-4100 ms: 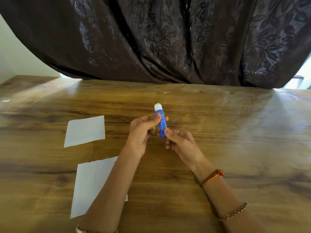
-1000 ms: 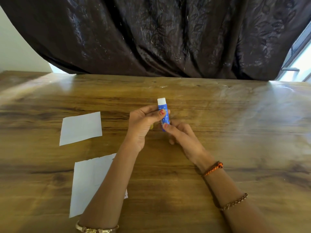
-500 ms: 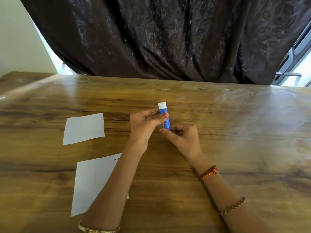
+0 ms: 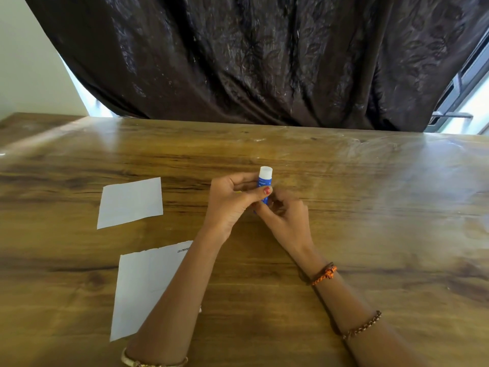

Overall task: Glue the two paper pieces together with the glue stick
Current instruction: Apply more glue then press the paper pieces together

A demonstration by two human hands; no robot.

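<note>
While a dark patterned curtain (image 4: 264, 56) hangs across the far side, the wooden table (image 4: 383, 234) spreads wide in front of me, glossy and grained. On it, to my left and near me, lies the larger paper piece (image 4: 143, 290), white, with a ragged top edge and a small line of print at its upper right corner; my left forearm crosses over its right side. Farther away and a little more to the left lies the smaller paper piece (image 4: 130, 202), flat and well apart from the larger one. Over the middle of the table my two hands meet. My left hand (image 4: 232, 205) grips the blue barrel of the glue stick (image 4: 264, 185), thumb curled across its front. My right hand (image 4: 287, 218) has its fingers curled round the lower end of the same stick. The glue stick stands nearly upright between them, its white cap on and pointing away from me. I cannot tell whether its base touches the table.
</note>
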